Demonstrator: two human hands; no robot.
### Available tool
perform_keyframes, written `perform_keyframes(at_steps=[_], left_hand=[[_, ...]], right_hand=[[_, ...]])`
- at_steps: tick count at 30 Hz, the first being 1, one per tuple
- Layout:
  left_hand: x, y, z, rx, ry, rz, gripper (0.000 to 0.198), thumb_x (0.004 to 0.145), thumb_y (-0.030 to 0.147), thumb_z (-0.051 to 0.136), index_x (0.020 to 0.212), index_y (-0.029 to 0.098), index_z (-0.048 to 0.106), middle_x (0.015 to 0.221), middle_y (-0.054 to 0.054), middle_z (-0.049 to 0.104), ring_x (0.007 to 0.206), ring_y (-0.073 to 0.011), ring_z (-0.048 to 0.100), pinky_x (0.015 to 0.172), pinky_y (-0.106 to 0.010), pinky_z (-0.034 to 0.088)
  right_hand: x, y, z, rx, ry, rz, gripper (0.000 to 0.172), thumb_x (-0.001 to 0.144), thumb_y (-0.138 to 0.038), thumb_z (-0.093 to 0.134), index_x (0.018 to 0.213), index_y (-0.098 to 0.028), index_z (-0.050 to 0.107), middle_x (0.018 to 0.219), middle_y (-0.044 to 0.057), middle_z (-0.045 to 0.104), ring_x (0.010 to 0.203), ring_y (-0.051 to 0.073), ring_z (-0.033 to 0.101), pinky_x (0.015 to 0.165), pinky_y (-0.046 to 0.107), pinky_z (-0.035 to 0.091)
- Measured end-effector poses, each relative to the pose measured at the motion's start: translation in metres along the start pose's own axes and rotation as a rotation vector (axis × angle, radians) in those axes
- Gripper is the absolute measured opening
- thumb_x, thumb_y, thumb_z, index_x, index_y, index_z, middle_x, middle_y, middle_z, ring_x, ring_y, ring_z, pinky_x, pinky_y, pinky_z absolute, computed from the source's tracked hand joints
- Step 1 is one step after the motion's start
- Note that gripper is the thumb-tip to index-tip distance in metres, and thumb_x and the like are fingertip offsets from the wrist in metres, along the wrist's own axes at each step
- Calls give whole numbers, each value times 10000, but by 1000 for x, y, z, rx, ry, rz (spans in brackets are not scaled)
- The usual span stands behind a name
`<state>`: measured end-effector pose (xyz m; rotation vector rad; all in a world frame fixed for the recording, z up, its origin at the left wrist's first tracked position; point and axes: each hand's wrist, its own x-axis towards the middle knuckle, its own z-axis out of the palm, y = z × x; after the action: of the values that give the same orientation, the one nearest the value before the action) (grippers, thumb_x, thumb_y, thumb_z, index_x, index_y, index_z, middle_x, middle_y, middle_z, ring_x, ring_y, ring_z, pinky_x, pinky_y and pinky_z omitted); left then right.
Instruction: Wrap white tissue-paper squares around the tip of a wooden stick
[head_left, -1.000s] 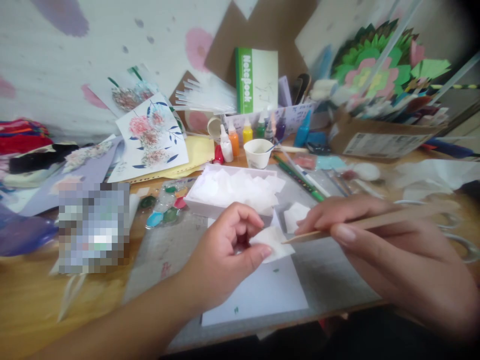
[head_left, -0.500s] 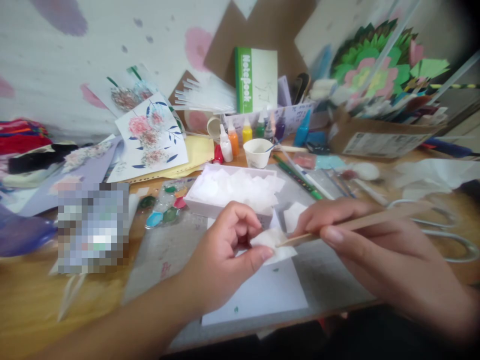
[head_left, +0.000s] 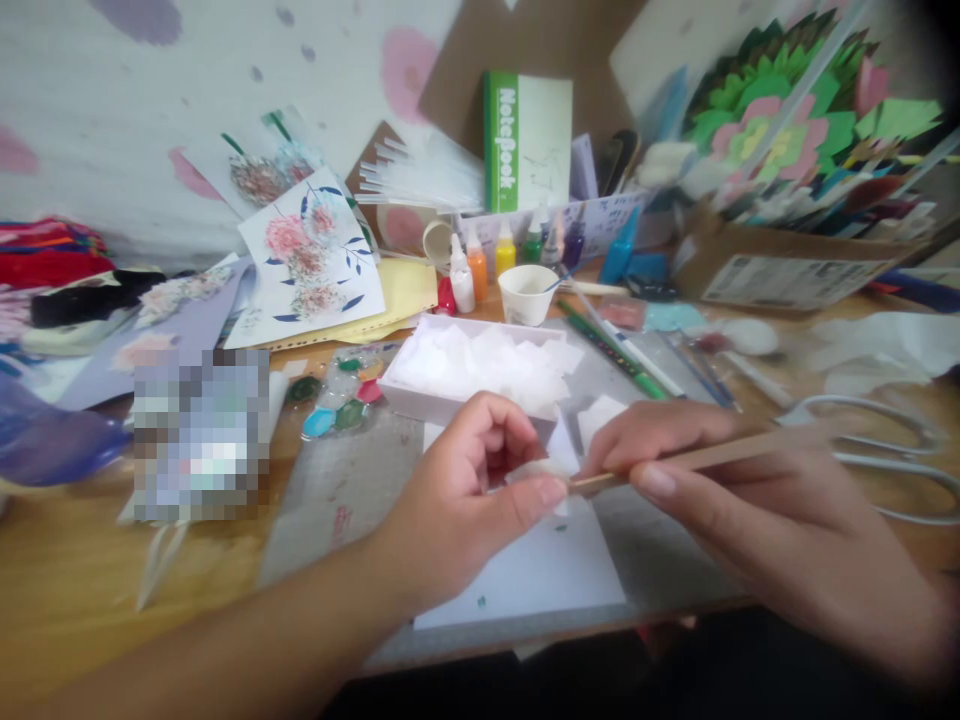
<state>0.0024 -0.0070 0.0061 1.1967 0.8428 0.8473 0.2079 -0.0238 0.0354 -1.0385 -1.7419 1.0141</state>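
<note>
My left hand (head_left: 472,505) pinches a small thin white paper piece (head_left: 534,470) between thumb and fingers. Much of this paper is hidden behind the thumb. A light wooden stick (head_left: 720,447) lies slantwise in my right hand (head_left: 780,520), gripped between thumb and fingers. Its narrow tip meets the paper at my left thumb. Below both hands a white sheet (head_left: 536,585) with small green specks rests on a grey cutting mat (head_left: 341,525). Just beyond them a white box (head_left: 424,402) holds a heap of white paper pieces (head_left: 480,360).
Behind the box stand a paper cup (head_left: 525,298) and several paint bottles (head_left: 478,270). A paint palette (head_left: 345,410) lies left of it, pencils (head_left: 611,345) right. Large scissors (head_left: 885,440) lie beside my right hand. A cardboard box (head_left: 802,265) holds brushes at the back right.
The paper has folded or curled around the stick's tip, and my left thumb now presses there. The whole view has shifted slightly, with things appearing a little further right and higher.
</note>
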Motion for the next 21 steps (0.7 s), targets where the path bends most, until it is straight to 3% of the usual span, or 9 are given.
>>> perform_keyframes(at_steps=[4, 10, 15, 18, 21], left_hand=[[1, 0, -1, 19, 21, -26, 170, 870, 193, 662, 879, 207, 493, 775, 64, 547, 641, -61, 459, 573, -198, 363], [1, 0, -2, -23, -2, -17, 209, 850, 208, 685, 873, 205, 477, 748, 66, 547, 609, -60, 454, 552, -205, 348], [3, -2, -3, -12, -17, -9, 215, 845, 248, 694, 869, 208, 484, 781, 49, 557, 650, -85, 494, 589, -229, 381], [2, -2, -7, 97, 64, 101, 165, 865, 274, 675, 896, 213, 525, 891, 24, 574, 795, -119, 535, 714, -262, 425], [0, 1, -10, 306, 142, 245, 169, 892, 291, 638, 779, 198, 553, 794, 34, 524, 759, -115, 498, 716, -258, 397]], right_hand=[[1, 2, 2, 56, 0, 27, 112, 895, -276, 670, 825, -256, 756, 804, 18, 742, 740, 159, 701, 624, 208, 568], [-2, 14, 2, 441, 2, 144, 100, 916, -308, 679, 902, -276, 772, 853, 5, 736, 829, 145, 723, 759, 208, 580], [-3, 17, 1, 427, -10, 132, 115, 924, -281, 675, 885, -247, 778, 876, 11, 721, 850, 136, 710, 775, 187, 571], [-2, 15, 0, 433, -13, 121, 124, 933, -277, 662, 902, -254, 780, 884, 11, 729, 848, 135, 718, 771, 182, 581], [-3, 13, 0, 409, -3, 114, 139, 935, -305, 655, 907, -254, 781, 858, 17, 740, 814, 143, 728, 757, 197, 595]])
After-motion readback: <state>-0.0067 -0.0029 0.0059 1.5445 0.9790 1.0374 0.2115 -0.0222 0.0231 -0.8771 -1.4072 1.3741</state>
